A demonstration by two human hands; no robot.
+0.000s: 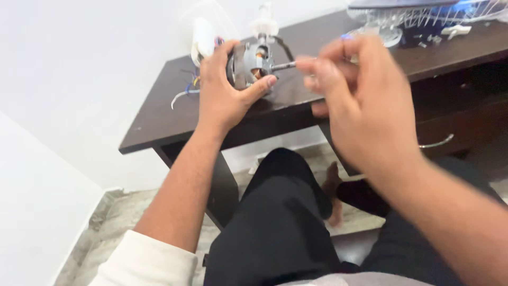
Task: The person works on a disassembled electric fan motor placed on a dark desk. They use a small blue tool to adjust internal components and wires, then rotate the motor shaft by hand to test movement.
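Left hand clamped round grey metal motor, right hand pinching its thin steel shaft (blurred)

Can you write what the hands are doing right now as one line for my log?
left hand: grips grey motor on dark desk | right hand: pinches the motor's metal shaft

walls: plain white | floor: mottled stone tile | furniture: dark wooden desk, curved drawer handle

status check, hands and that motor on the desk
Left hand gripping grey motor on dark desk. Right hand pinching its metal shaft. Loose wires beside the motor.
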